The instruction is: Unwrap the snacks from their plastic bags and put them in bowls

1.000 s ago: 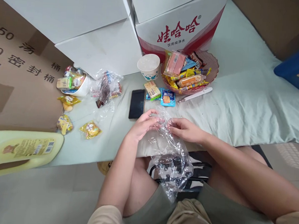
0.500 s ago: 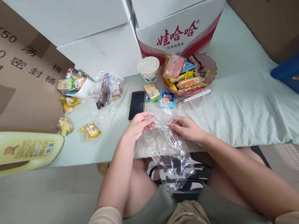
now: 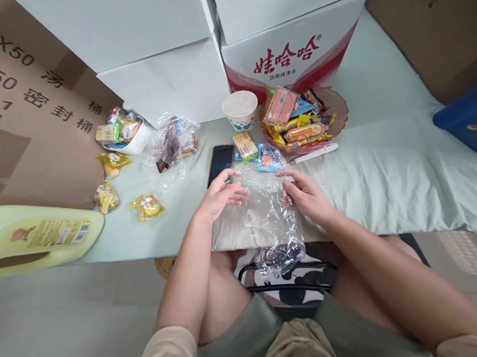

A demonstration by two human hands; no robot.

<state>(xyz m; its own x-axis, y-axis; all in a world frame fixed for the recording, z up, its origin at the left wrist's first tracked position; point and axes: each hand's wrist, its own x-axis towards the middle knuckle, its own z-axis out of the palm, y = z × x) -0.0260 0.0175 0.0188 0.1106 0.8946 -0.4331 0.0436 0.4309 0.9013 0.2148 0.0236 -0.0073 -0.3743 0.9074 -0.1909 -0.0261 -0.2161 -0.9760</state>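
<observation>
A clear plastic bag (image 3: 274, 212) is stretched between my two hands, its lower end drooping over the front edge of the covered surface. My left hand (image 3: 219, 193) grips the bag's left edge, thumb against fingers that are partly spread. On the other side, my right hand (image 3: 307, 195) has the right edge between thumb and fingers, with the index finger reaching out along the rim. Just beyond the bag lie a blue snack packet (image 3: 269, 158) and a wrapped biscuit (image 3: 245, 145). A dark phone (image 3: 220, 164) rests right behind my left hand.
A pink glass bowl (image 3: 341, 122) of wrapped snacks stands behind, beside a paper cup (image 3: 239, 110) and a white-handled knife (image 3: 315, 153). To the left are a filled white cup (image 3: 138, 141), a bag of snacks (image 3: 174, 143), loose sweets (image 3: 147, 207) and a yellow bottle (image 3: 59, 238).
My hands have moved slightly apart and away from me, with the fingers spreading. The bag's upper part is now wider and flatter, and its lower end has risen a little.
</observation>
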